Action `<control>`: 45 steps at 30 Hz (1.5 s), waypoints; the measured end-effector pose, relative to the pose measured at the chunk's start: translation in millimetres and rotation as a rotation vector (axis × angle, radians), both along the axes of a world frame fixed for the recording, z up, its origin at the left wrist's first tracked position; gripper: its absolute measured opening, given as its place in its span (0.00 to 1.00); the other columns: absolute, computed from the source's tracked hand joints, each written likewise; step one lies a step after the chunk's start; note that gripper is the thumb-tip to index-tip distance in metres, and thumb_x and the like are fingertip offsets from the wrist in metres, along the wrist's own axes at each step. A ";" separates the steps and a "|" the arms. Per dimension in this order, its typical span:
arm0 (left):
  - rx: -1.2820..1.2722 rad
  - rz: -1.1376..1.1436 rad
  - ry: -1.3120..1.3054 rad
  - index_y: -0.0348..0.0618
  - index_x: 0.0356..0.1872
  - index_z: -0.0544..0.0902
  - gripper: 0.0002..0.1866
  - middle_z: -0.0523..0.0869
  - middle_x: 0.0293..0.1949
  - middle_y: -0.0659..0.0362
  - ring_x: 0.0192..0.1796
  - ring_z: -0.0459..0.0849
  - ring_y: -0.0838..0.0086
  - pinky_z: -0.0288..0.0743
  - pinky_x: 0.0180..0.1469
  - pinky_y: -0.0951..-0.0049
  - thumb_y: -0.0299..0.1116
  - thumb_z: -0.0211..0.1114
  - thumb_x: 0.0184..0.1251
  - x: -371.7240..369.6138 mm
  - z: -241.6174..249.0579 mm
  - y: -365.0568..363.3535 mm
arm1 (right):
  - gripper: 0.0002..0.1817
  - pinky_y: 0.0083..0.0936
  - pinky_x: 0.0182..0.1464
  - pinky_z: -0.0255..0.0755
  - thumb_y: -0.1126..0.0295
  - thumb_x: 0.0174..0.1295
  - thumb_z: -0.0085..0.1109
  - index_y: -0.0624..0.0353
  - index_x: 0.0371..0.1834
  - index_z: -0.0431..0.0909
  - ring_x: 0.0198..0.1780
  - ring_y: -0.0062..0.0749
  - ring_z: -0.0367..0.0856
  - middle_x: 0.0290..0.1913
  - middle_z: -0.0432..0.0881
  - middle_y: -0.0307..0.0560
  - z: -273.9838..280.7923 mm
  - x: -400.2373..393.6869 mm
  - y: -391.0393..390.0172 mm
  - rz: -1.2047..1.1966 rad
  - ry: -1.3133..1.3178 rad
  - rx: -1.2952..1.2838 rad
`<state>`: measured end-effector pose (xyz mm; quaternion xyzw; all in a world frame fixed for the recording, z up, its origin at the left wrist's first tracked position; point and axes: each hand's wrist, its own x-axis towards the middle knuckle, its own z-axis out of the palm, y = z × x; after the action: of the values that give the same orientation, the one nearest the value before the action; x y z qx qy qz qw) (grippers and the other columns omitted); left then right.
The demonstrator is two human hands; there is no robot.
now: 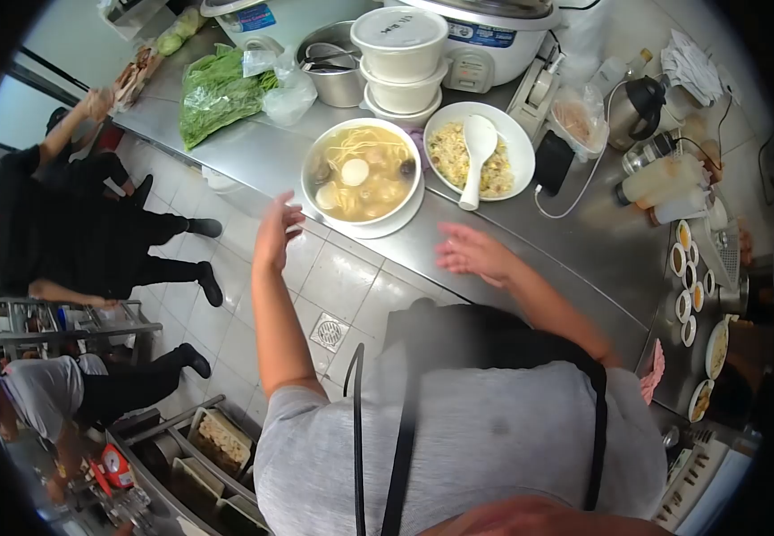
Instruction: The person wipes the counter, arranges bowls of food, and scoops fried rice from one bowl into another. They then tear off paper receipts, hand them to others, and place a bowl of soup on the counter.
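A white bowl of noodle soup (362, 170) sits on a white plate (382, 228) at the edge of the steel counter. My left hand (278, 230) is just beside the bowl's left side, fingers apart and nothing in it. My right hand (476, 253) is open and empty in front of the counter, to the right of the bowl and apart from it. Beyond it lies a white dish of fried rice (519, 165), with a white serving spoon (476, 152) resting across it.
Stacked lidded tubs (400, 54), a steel pot (335, 85) and a bag of leafy greens (217, 94) stand behind the bowl. A black phone (554, 163) with a cable lies right of the rice. Small sauce bowls (678, 259) line the far right. People in dark clothes (74, 214) stand at left.
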<state>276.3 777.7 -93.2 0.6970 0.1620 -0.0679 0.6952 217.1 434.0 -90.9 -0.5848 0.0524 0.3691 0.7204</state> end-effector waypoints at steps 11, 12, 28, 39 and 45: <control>-0.420 -0.136 0.093 0.33 0.53 0.65 0.27 0.72 0.50 0.51 0.50 0.72 0.65 0.66 0.53 0.70 0.47 0.39 0.65 79.5 -14.5 -28.5 | 0.35 0.38 0.54 0.58 0.55 0.59 0.46 0.37 0.65 0.37 0.55 0.33 0.65 0.61 0.57 0.42 -11.3 68.5 71.4 -0.367 0.048 0.156; -0.426 -0.115 0.091 0.32 0.53 0.65 0.26 0.72 0.50 0.51 0.50 0.72 0.66 0.66 0.53 0.70 0.46 0.40 0.65 78.5 -15.4 -30.3 | 0.35 0.38 0.54 0.59 0.56 0.58 0.46 0.38 0.65 0.38 0.55 0.32 0.64 0.61 0.57 0.42 -12.9 68.9 70.8 -0.362 0.044 0.151; -0.368 -0.290 0.060 0.37 0.59 0.57 0.29 0.61 0.59 0.51 0.59 0.62 0.61 0.58 0.58 0.61 0.49 0.40 0.65 30.9 78.9 -62.7 | 0.33 0.45 0.52 0.65 0.62 0.58 0.49 0.43 0.63 0.43 0.57 0.35 0.63 0.58 0.60 0.44 51.2 4.7 27.5 -0.463 -0.018 0.320; -0.450 -0.784 0.069 0.41 0.58 0.59 0.26 0.64 0.57 0.53 0.58 0.63 0.62 0.57 0.59 0.61 0.47 0.42 0.65 -6.1 85.3 -268.1 | 0.37 0.52 0.52 0.59 0.59 0.55 0.51 0.40 0.65 0.39 0.59 0.39 0.60 0.60 0.58 0.46 63.7 -132.5 -140.7 -0.810 -0.217 0.391; -0.595 -1.129 0.119 0.41 0.58 0.58 0.27 0.64 0.57 0.54 0.59 0.63 0.63 0.57 0.59 0.60 0.47 0.44 0.64 -66.8 60.9 -450.3 | 0.36 0.50 0.53 0.60 0.59 0.56 0.50 0.42 0.64 0.41 0.58 0.40 0.62 0.61 0.57 0.45 62.5 -247.5 -260.5 -1.099 -0.241 0.148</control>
<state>209.5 327.4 -32.3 0.4474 -0.2174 -0.5044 0.7058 -30.4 173.5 -28.4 -0.4575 0.2402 -0.1267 0.8467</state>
